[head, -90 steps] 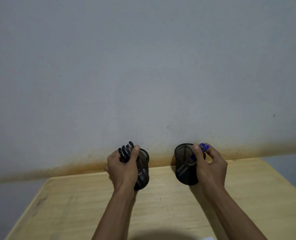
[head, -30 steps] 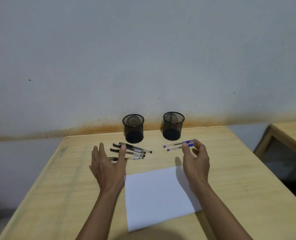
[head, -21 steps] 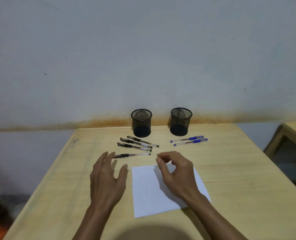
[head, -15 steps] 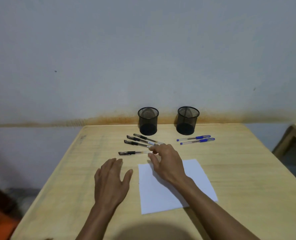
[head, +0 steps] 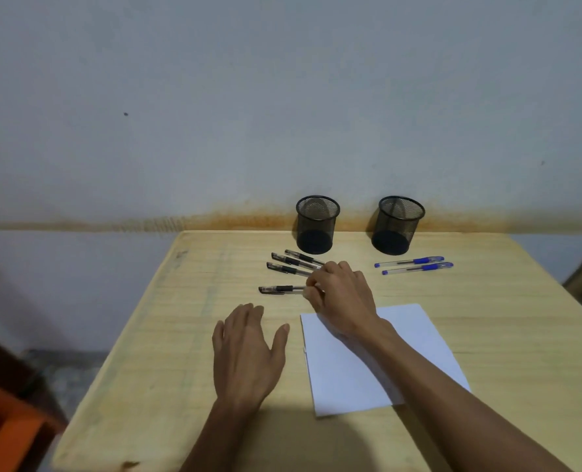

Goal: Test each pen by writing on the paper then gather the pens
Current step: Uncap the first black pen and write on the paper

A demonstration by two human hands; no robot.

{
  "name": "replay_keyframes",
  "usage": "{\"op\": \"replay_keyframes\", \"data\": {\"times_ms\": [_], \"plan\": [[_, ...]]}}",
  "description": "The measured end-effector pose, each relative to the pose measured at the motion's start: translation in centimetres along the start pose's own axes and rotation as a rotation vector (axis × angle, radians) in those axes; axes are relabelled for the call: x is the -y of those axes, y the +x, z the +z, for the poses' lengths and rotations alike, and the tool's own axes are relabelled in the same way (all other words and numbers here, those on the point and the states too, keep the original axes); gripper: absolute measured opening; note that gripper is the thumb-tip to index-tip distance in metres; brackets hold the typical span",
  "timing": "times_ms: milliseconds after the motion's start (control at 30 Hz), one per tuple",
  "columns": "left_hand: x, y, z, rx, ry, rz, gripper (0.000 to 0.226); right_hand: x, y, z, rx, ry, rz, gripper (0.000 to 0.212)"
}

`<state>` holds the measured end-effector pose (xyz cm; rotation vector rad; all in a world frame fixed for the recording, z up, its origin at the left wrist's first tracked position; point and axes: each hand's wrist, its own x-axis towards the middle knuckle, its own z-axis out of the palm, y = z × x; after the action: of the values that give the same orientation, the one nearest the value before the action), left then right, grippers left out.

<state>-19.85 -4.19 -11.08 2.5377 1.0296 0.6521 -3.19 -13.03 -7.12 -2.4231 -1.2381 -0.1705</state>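
Four black-capped clear pens lie loose on the pale wooden surface [head: 180,335] just in front of the left black mesh cup [head: 317,223], and the right hand [head: 342,298] reaches across the top of the white paper sheet [head: 415,338] with its fingers [head: 311,284] pinched on the nearest black pen [head: 279,289], probably lifting the first one to test. Beyond the sheet's far right corner, two blue pens [head: 413,265] wait in front of the right mesh cup [head: 398,223], seemingly sorted by colour, while the left hand [head: 247,352] rests flat and empty beside the sheet's left edge. Behind the cups stands a grey wall [head: 282,97] with a rusty stain along its base.
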Motion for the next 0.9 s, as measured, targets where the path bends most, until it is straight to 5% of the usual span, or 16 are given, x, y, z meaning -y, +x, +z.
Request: {"op": "replay_keyframes", "data": {"times_ms": [167, 467, 900], "plan": [[-0.7, 0.6, -1.6, -0.08, -0.164, 0.067, 0.057, 0.3, -2.0, -3.6, -0.001, 0.281, 0.013, 0.016], [-5.3, 0.6, -4.4, -0.178, -0.25, 0.329, 0.02, -0.7, -5.9, -9.5, -0.079, 1.123, 0.277, 0.011], [-11.3, 0.4, -2.9, -0.119, -0.313, 0.416, 0.018, -3.7, -7.3, -9.6, -0.125, 1.394, 0.475, 0.013]]}}
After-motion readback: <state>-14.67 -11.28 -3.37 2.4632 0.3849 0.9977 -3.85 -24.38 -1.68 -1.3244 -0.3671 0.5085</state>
